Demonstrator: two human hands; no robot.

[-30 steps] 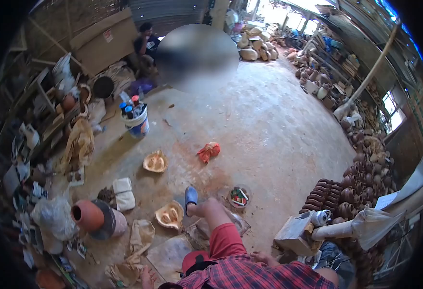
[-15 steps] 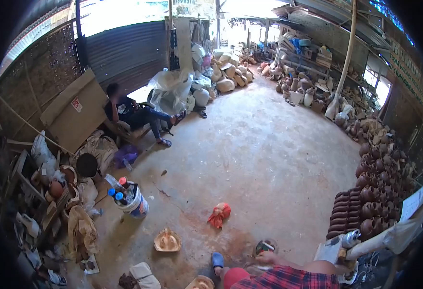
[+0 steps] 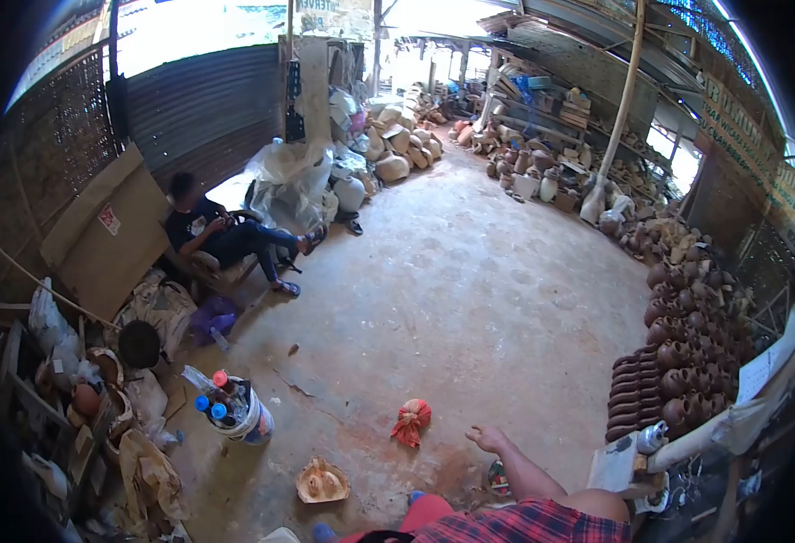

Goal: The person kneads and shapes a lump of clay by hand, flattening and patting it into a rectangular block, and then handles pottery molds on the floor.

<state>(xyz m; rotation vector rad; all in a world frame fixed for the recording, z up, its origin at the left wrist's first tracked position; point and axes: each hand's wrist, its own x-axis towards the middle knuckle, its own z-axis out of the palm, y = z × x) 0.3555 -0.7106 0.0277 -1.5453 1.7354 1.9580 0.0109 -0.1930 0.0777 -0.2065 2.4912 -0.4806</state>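
Observation:
My right hand [image 3: 486, 439] reaches forward over the floor with its fingers apart and nothing in them. Just left of it lies a red cloth bundle [image 3: 411, 423], apart from the hand. Below the forearm a small round container [image 3: 499, 478] is partly covered by my arm. A tan clay mould [image 3: 321, 481] rests on the floor further left. My left hand is outside the view. Red shorts and a plaid red shirt show at the bottom edge.
A white bucket [image 3: 251, 423] with bottles stands at the left. A person [image 3: 225, 231] sits at the back left, beside plastic-wrapped goods. Stacked dark clay pots [image 3: 683, 362] line the right side, near a small block with a metal device [image 3: 653, 438].
The view has tilted up, then shifted slightly. My right hand has stretched forward from beside my body. My left hand, visible at the bottom a second ago, has left the view.

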